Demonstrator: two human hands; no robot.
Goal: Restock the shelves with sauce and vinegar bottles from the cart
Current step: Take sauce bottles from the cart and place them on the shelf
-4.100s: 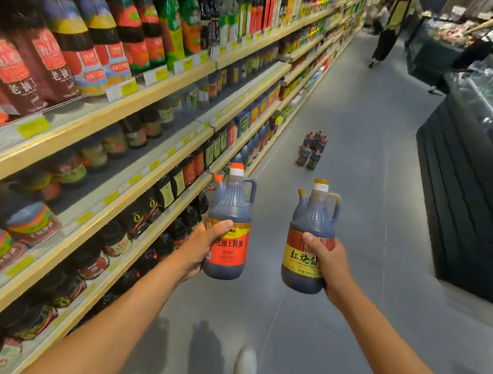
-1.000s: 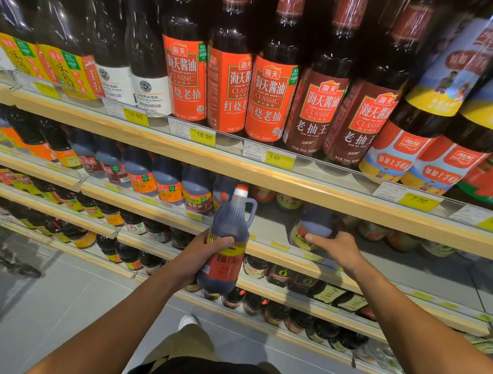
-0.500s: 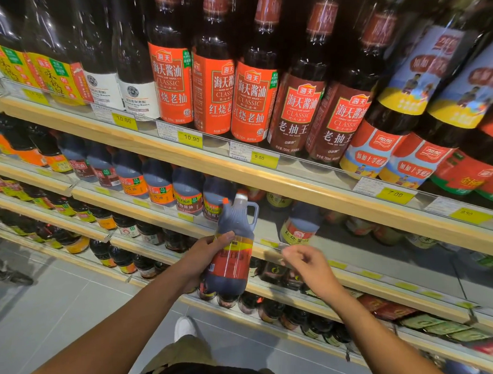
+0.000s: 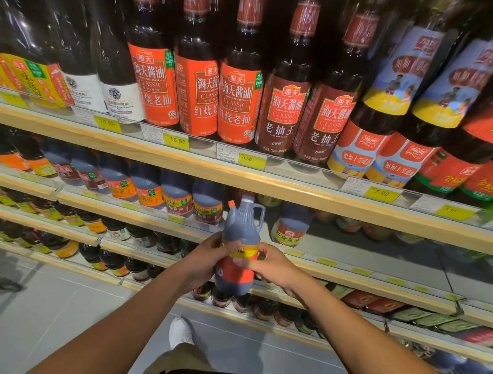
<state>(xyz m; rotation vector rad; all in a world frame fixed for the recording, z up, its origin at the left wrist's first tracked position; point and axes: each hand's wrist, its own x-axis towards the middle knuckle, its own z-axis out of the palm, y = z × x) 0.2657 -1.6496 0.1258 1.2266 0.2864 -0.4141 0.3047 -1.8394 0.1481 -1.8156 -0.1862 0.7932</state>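
Now the middle shelf (image 4: 378, 249) carries one more: the yellow-labelled jug (image 4: 290, 225) stands in the gap at the end of the row of jugs (image 4: 177, 198), released by the right hand a moment ago. The red-labelled jug (image 4: 242, 226) is upright just in front of the shelf edge, and the right hand (image 4: 273, 268) has swung across to join the left hand (image 4: 205, 258), both sets of fingers (image 4: 245, 261) clamped round its label. One shelved, and this one looks next.

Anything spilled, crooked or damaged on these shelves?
Nothing spilled or broken. One dark plastic jug with a yellow-red label stands alone on the second wood-edged shelf, apart from the row of jugs to its left.
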